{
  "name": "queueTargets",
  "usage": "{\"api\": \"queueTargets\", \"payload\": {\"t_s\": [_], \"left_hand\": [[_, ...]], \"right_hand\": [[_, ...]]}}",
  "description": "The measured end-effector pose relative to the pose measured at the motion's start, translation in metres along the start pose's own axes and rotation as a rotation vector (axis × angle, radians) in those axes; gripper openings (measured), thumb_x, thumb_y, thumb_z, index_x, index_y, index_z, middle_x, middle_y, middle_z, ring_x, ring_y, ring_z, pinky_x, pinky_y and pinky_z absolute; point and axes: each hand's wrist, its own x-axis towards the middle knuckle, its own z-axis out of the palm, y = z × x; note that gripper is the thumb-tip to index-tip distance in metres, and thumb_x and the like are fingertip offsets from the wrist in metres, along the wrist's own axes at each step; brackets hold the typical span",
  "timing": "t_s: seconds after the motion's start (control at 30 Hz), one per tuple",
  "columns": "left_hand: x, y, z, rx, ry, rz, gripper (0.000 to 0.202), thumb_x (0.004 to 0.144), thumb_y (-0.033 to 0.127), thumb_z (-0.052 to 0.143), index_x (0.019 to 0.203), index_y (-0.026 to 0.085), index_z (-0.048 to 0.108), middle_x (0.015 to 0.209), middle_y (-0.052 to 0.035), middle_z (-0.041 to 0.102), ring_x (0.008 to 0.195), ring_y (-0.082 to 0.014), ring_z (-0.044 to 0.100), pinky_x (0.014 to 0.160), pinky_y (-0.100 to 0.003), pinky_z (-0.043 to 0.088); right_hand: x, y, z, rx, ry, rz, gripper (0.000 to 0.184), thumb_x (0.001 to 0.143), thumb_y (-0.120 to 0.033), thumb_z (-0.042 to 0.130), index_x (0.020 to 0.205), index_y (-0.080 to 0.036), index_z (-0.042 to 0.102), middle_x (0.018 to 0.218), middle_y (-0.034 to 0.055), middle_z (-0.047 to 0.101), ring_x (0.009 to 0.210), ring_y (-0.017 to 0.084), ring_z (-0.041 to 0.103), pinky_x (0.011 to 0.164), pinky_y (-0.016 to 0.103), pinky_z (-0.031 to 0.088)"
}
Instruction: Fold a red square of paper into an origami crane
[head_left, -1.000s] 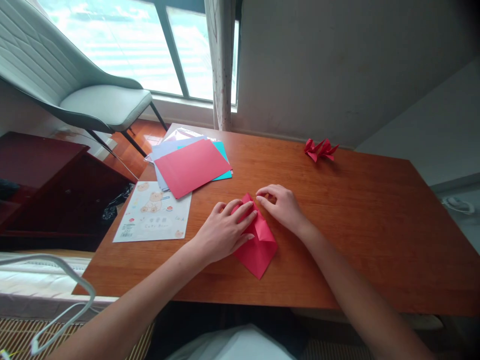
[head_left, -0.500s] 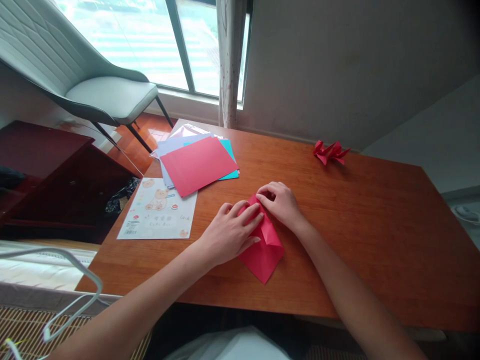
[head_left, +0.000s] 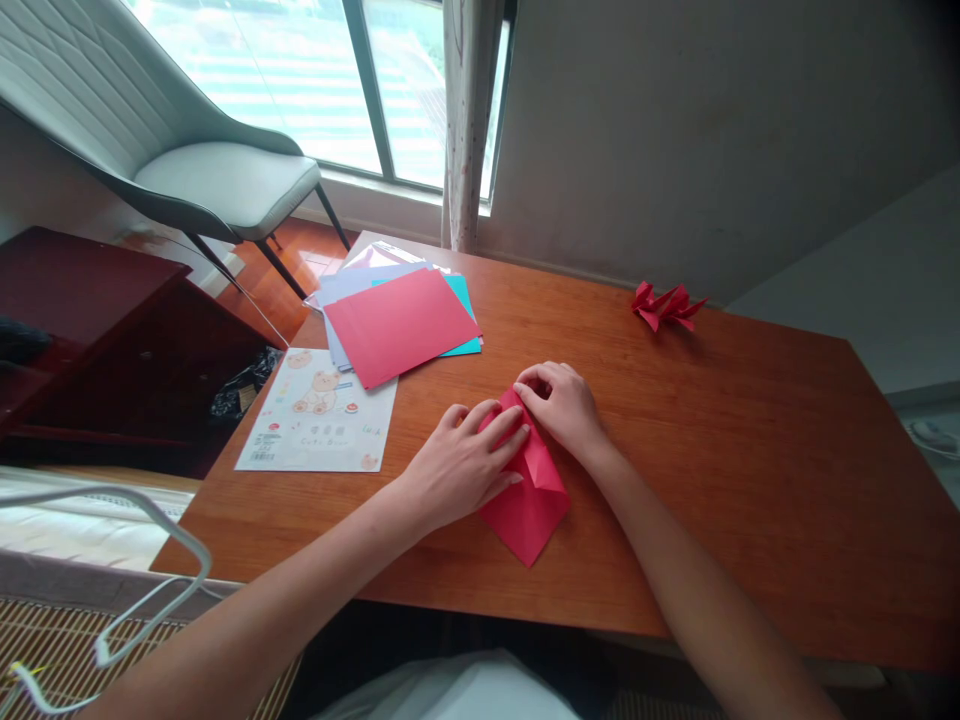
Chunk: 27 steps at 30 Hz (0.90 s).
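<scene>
Pinned red paper (head_left: 534, 505) under flat left hand (head_left: 457, 470), pressed its tip with right hand (head_left: 564, 405) fingertips; likely needed edges matched before creasing.

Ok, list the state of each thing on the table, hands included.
Red paper: partly folded, flat on the table, point toward the near edge.
Left hand: flat, fingers spread on the paper.
Right hand: fingers curled, tips on the paper's far corner.
Stack of coloured sheets: unfolded, fanned, red on top.
Paper figure: folded up, lying apart at the far edge.
Bear sheet: flat, at the left edge.
</scene>
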Motion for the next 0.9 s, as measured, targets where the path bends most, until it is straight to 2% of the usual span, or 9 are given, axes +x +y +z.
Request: {"api": "queueTargets", "payload": {"t_s": [0.3,0.5,0.9], "left_hand": [[0.001,0.005,0.001,0.020,0.003,-0.001,0.045,0.102,0.043,0.037,0.138,0.021,0.052,0.153,-0.0078,0.045,0.132,-0.0293,0.041,0.097,-0.042,0.036],[0.002,0.016,0.008,0.052,0.000,-0.019,0.048,0.103,0.035,0.035,0.143,0.011,0.047,0.154,-0.0142,0.043,0.111,-0.0265,0.052,0.088,-0.039,0.043],[0.001,0.013,0.005,0.008,-0.026,-0.026,0.050,0.102,0.037,0.036,0.145,0.013,0.047,0.154,-0.0136,0.042,0.103,-0.0246,0.059,0.083,-0.039,0.045]], "right_hand": [[-0.001,0.002,0.002,-0.012,0.014,-0.013,0.009,0.087,-0.026,0.065,0.078,-0.025,0.068,0.079,0.0014,0.070,0.079,0.021,0.059,0.074,0.033,0.044],[-0.001,0.001,0.001,-0.017,0.014,-0.026,0.009,0.088,-0.027,0.064,0.080,-0.025,0.068,0.079,0.0015,0.070,0.079,0.021,0.059,0.075,0.033,0.044],[-0.001,0.002,0.001,-0.014,0.018,-0.029,0.010,0.088,-0.027,0.063,0.079,-0.026,0.067,0.078,0.0011,0.070,0.077,0.021,0.060,0.074,0.034,0.044]]}}
